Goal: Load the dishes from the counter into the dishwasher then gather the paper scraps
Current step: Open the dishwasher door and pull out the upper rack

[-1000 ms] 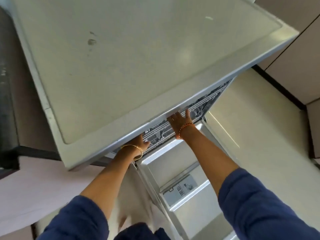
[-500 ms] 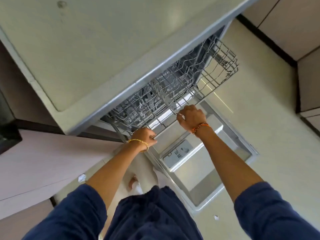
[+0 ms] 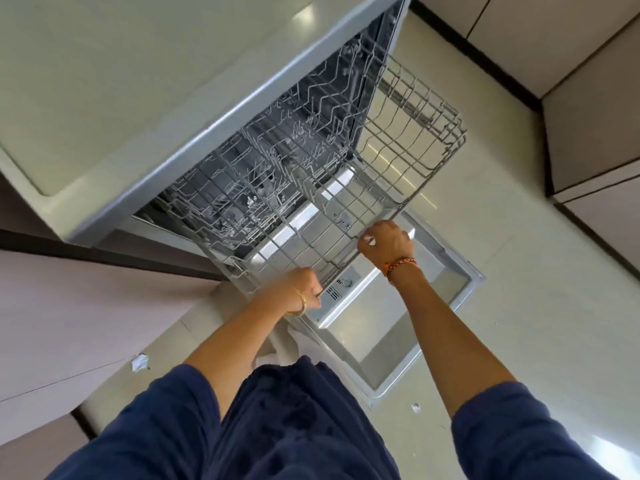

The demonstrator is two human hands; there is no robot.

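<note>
Wire rack [image 3: 332, 188], frame centre, half out of the dishwasher [image 3: 221, 133]: stiff, light, likely free-rolling; left hand [image 3: 303, 289] and right hand [image 3: 386, 242] each curled round its front rail, the best hold.

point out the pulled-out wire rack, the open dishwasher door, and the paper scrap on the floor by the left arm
wire rack [image 3: 398, 161]: head view, on the grid floor of its far right section.
dishwasher door [image 3: 377, 355]: head view, on the bare inner panel.
paper scrap [image 3: 139, 362]: head view, on the middle of the crumpled white piece.
</note>
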